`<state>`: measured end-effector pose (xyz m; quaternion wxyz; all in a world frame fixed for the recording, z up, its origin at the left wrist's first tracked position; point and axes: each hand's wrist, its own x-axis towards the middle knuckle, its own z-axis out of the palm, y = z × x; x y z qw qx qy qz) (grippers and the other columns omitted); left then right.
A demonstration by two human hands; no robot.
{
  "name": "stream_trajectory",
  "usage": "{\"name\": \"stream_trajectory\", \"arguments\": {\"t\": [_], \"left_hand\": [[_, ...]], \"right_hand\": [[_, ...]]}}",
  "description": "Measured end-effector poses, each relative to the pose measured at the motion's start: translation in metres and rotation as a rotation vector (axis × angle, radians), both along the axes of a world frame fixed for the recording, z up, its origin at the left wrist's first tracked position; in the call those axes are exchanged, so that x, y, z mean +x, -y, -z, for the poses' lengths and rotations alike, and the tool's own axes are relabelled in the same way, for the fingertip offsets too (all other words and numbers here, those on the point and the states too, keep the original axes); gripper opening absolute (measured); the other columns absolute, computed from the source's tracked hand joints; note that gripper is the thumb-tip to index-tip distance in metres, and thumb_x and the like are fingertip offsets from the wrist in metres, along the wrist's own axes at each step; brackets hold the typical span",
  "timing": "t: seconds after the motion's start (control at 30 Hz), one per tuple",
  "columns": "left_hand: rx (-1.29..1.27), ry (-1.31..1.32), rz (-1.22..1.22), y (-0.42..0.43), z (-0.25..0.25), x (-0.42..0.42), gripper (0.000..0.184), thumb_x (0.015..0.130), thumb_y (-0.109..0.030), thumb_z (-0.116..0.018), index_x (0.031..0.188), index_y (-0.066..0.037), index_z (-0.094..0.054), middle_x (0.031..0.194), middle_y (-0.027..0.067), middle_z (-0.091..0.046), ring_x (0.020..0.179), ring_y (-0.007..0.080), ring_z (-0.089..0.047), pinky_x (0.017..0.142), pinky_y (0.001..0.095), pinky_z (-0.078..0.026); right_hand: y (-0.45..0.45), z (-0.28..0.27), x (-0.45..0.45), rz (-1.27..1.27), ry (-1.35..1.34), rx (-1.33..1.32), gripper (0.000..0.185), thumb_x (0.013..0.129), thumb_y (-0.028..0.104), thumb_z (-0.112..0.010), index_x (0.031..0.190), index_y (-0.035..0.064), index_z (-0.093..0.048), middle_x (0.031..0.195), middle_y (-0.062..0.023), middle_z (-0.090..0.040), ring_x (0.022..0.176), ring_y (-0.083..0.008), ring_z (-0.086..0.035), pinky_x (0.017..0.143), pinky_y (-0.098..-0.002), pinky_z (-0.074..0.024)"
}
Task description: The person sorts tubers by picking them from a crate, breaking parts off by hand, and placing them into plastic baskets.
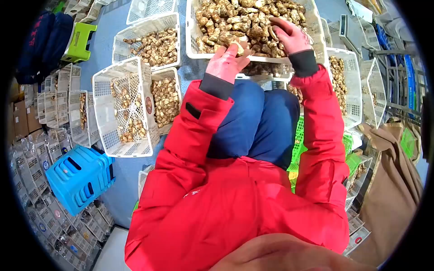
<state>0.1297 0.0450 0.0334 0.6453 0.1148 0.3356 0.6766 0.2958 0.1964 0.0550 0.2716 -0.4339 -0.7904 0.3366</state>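
Note:
A large white plastic crate point(192, 34) full of brown-and-cream mushrooms point(246, 16), which look like matsutake, sits in front of my knees. At its near edge, my left hand point(226, 62) is closed around a pale mushroom point(240, 48), partly hidden by the fingers. My right hand point(293, 37) reaches over the crate's near right part. Its fingers and thumb are closed on a slim mushroom point(272, 33) above the pile.
Left of me stand white baskets of smaller mushrooms, one tilted basket point(101, 113) among them. A blue plastic stool point(79, 174) and a green stool point(80, 43) are farther left. On the right are another mushroom basket point(355, 97) and a brown cloth point(389, 180).

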Motion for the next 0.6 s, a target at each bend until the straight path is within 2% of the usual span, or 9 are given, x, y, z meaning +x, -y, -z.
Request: {"name": "stream_trajectory", "arguments": {"t": [0.13, 0.17, 0.23, 0.27, 0.3, 0.37, 0.47, 0.57, 0.6], "left_hand": [[-0.083, -0.231, 0.017, 0.010, -0.012, -0.016, 0.029, 0.087, -0.020, -0.046, 0.106, 0.001, -0.043, 0.116, 0.0162, -0.050, 0.098, 0.0240, -0.052, 0.082, 0.0332, -0.044], [0.025, -0.011, 0.010, 0.011, 0.002, -0.024, 0.029, 0.088, -0.024, -0.047, 0.104, 0.000, -0.045, 0.114, 0.0158, -0.051, 0.094, 0.0224, -0.054, 0.079, 0.0330, -0.045], [-0.014, -0.264, 0.015, 0.010, 0.020, -0.029, 0.028, 0.088, -0.025, -0.048, 0.101, 0.000, -0.047, 0.110, 0.0150, -0.054, 0.091, 0.0217, -0.056, 0.075, 0.0322, -0.047], [-0.043, -0.229, -0.027, 0.014, 0.010, -0.029, 0.026, 0.088, -0.024, -0.048, 0.099, 0.000, -0.049, 0.108, 0.0139, -0.055, 0.090, 0.0212, -0.057, 0.074, 0.0314, -0.048], [-0.070, -0.191, -0.070, 0.017, -0.001, -0.029, 0.025, 0.088, -0.024, -0.048, 0.098, -0.001, -0.050, 0.107, 0.0129, -0.056, 0.089, 0.0206, -0.057, 0.072, 0.0306, -0.048], [0.018, -0.127, -0.015, 0.023, 0.004, -0.037, 0.032, 0.086, -0.027, -0.052, 0.104, 0.000, -0.047, 0.106, 0.0121, -0.056, 0.090, 0.0201, -0.057, 0.072, 0.0297, -0.048], [0.023, -0.130, 0.015, 0.032, 0.007, -0.041, 0.049, 0.083, -0.032, -0.057, 0.117, -0.004, -0.038, 0.111, 0.0115, -0.053, 0.097, 0.0220, -0.055, 0.080, 0.0349, -0.045], [0.149, 0.064, -0.047, 0.038, 0.008, -0.046, 0.040, 0.085, -0.025, -0.054, 0.118, -0.010, -0.039, 0.114, 0.0112, -0.050, 0.101, 0.0233, -0.052, 0.085, 0.0391, -0.042], [0.046, 0.124, -0.089, 0.034, 0.007, -0.048, 0.035, 0.086, -0.021, -0.049, 0.119, -0.014, -0.039, 0.118, 0.0116, -0.047, 0.108, 0.0265, -0.048, 0.089, 0.0429, -0.039]], "right_hand": [[-0.041, 0.039, -0.003, 0.052, 0.605, 0.205, 0.045, 0.077, 0.038, -0.053, 0.114, 0.0126, -0.052, 0.104, -0.0150, -0.057, 0.095, -0.0301, -0.055, 0.080, -0.0388, -0.0444], [-0.053, 0.047, -0.008, -0.048, 0.800, 0.208, 0.047, 0.076, 0.040, -0.054, 0.114, 0.0126, -0.050, 0.103, -0.0169, -0.057, 0.098, -0.0308, -0.054, 0.081, -0.0391, -0.0440], [-0.058, 0.051, -0.022, -0.022, 1.059, 0.167, 0.049, 0.076, 0.043, -0.052, 0.113, 0.0108, -0.049, 0.111, -0.0167, -0.053, 0.102, -0.0312, -0.051, 0.084, -0.0407, -0.0428], [-0.067, 0.056, -0.027, -0.090, 1.152, 0.113, 0.047, 0.077, 0.043, -0.051, 0.111, 0.0105, -0.051, 0.113, -0.0164, -0.052, 0.104, -0.0301, -0.050, 0.085, -0.0401, -0.0422], [-0.058, 0.047, -0.025, -0.037, 1.013, 0.171, 0.044, 0.077, 0.041, -0.052, 0.110, 0.0115, -0.052, 0.113, -0.0165, -0.052, 0.104, -0.0301, -0.050, 0.086, -0.0395, -0.0421], [-0.065, 0.056, -0.021, -0.101, 1.082, 0.240, 0.039, 0.077, 0.033, -0.056, 0.110, 0.0141, -0.054, 0.110, -0.0166, -0.055, 0.100, -0.0292, -0.053, 0.084, -0.0382, -0.0431], [-0.066, 0.061, -0.015, -0.121, 0.943, 0.256, 0.039, 0.075, 0.031, -0.059, 0.110, 0.0138, -0.056, 0.102, -0.0142, -0.059, 0.095, -0.0286, -0.056, 0.083, -0.0369, -0.0438], [-0.056, 0.052, -0.020, -0.111, 0.975, 0.199, 0.042, 0.074, 0.031, -0.060, 0.113, 0.0142, -0.055, 0.104, -0.0142, -0.059, 0.096, -0.0279, -0.056, 0.083, -0.0365, -0.0439], [-0.056, 0.051, -0.020, -0.104, 0.976, 0.184, 0.043, 0.074, 0.031, -0.060, 0.113, 0.0143, -0.054, 0.105, -0.0142, -0.059, 0.096, -0.0277, -0.056, 0.083, -0.0365, -0.0439]]}}
